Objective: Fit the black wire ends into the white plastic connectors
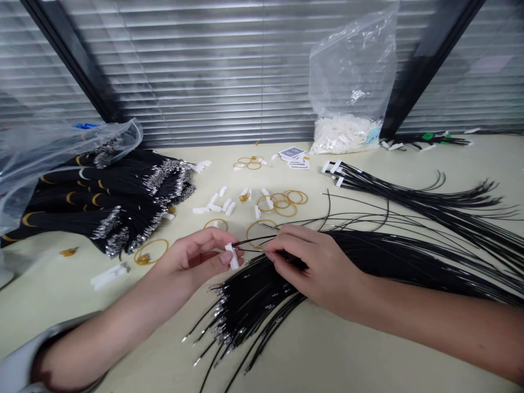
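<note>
Between the thumb and fingers of my left hand (204,254) is a small white connector housing (232,256), tilted, with a black wire entering its upper end. My right hand (305,262) pinches a thin black wire (256,248) whose bright metal tip points toward the housing, a short gap apart from it. Under and beside my right hand lies a thick bundle of black wires (254,300), with silvery crimped terminals (223,316) fanned out at its left end. How the fingertips of my right hand grip the wire is partly hidden.
Bundles of black wires (139,191) tied with rubber bands lie at left, partly under clear plastic. Loose white housings (227,204) and rubber bands (282,204) are scattered mid-table. A bag of white housings (347,131) stands behind. Wires with housings attached (368,183) lie at right.
</note>
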Tool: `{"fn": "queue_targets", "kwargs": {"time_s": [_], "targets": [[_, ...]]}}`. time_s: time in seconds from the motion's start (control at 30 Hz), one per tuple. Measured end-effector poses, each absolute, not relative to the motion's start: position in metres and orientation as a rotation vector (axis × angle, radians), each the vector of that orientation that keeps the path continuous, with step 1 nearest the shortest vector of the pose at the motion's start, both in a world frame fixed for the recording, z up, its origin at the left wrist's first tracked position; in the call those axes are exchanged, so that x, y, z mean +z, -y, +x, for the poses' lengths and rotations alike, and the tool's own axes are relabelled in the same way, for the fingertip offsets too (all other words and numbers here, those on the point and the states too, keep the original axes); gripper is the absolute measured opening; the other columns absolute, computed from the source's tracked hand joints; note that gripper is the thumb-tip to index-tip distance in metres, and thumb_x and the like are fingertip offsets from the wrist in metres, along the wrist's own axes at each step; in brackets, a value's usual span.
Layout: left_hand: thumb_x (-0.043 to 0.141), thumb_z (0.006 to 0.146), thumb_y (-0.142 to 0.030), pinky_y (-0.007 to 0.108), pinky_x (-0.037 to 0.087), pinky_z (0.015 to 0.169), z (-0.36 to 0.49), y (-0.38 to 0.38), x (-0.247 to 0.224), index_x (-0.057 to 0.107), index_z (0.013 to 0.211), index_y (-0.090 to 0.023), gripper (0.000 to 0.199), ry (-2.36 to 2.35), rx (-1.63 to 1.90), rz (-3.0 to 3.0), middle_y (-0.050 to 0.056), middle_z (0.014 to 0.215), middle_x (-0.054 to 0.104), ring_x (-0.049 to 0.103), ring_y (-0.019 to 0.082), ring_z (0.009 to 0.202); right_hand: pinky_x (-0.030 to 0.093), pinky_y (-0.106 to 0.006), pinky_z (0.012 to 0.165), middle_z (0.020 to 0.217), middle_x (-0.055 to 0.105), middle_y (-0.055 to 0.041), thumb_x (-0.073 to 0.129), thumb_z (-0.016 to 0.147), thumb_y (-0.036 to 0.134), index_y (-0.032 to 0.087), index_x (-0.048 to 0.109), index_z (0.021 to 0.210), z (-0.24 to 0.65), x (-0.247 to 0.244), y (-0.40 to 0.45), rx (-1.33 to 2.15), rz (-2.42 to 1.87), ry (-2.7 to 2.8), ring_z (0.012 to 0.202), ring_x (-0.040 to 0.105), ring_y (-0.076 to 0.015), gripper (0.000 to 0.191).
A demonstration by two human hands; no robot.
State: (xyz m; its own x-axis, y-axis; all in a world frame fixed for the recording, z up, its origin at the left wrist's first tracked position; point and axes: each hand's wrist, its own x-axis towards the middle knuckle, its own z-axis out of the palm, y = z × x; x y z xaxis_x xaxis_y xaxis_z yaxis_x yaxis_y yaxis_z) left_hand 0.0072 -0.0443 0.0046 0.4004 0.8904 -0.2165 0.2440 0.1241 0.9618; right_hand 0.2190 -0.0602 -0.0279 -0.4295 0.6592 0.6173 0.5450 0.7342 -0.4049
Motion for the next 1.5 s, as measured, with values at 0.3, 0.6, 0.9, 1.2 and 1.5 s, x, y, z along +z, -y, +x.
{"fn": "queue_targets", "kwargs": {"time_s": [0.3, 0.6, 0.9, 1.2, 1.5], "targets": [[0.065, 0.079, -0.032, 0.019, 0.045, 0.071, 0.0110, 0.0458, 0.0050, 0.063, 0.089, -0.018, 0.017, -1.093, 0.624, 1.484, 0.001, 0.081, 0.067, 0.059, 0.011, 0.077, 0.042, -0.023, 0.064, 0.076, 0.056, -0.0038, 0.044, 0.088, 0.008, 0.013, 0.056, 0.086, 0.2187, -0.0260, 0.0616, 0.174, -0.873, 2.090, 0.070, 0.049, -0.0105, 0.013], [0.063, 0.079, -0.038, 0.022, 0.043, 0.071, 0.0104, 0.0457, 0.0024, 0.065, 0.091, -0.018, 0.023, -1.124, 0.542, 1.578, 0.002, 0.084, 0.066, 0.056, 0.013, 0.077, 0.042, -0.023, 0.066, 0.077, 0.056, -0.0047, 0.043, 0.089, 0.009, 0.011, 0.055, 0.084, 0.2158, -0.0273, 0.0611, 0.123, -0.867, 2.167, 0.071, 0.050, -0.0110, 0.014], [0.065, 0.077, -0.039, 0.023, 0.044, 0.069, 0.0122, 0.0465, 0.0059, 0.062, 0.089, -0.018, 0.024, -1.106, 0.595, 1.493, 0.002, 0.079, 0.064, 0.056, 0.013, 0.074, 0.040, -0.025, 0.072, 0.083, 0.055, -0.0045, 0.047, 0.088, 0.008, 0.013, 0.060, 0.088, 0.2187, -0.0209, 0.0671, -0.032, -0.738, 2.134, 0.077, 0.047, -0.0104, 0.013], [0.062, 0.079, -0.043, 0.025, 0.045, 0.071, 0.0085, 0.0430, 0.0024, 0.061, 0.095, -0.018, 0.029, -1.128, 0.554, 1.544, 0.004, 0.089, 0.066, 0.058, 0.016, 0.082, 0.031, -0.029, 0.080, 0.083, 0.056, -0.0020, 0.057, 0.086, 0.039, 0.016, 0.064, 0.085, 0.2166, -0.0229, 0.0659, 0.142, -0.713, 2.463, 0.078, 0.048, -0.0114, 0.023], [0.067, 0.077, -0.031, 0.019, 0.046, 0.071, 0.0089, 0.0443, 0.0046, 0.061, 0.091, -0.017, 0.021, -1.072, 0.598, 1.413, 0.000, 0.080, 0.065, 0.058, 0.012, 0.077, 0.034, -0.029, 0.088, 0.075, 0.058, -0.0007, 0.039, 0.094, 0.017, 0.014, 0.054, 0.078, 0.2134, -0.0235, 0.0673, 0.081, -0.761, 2.408, 0.070, 0.049, -0.0094, 0.022]]}}
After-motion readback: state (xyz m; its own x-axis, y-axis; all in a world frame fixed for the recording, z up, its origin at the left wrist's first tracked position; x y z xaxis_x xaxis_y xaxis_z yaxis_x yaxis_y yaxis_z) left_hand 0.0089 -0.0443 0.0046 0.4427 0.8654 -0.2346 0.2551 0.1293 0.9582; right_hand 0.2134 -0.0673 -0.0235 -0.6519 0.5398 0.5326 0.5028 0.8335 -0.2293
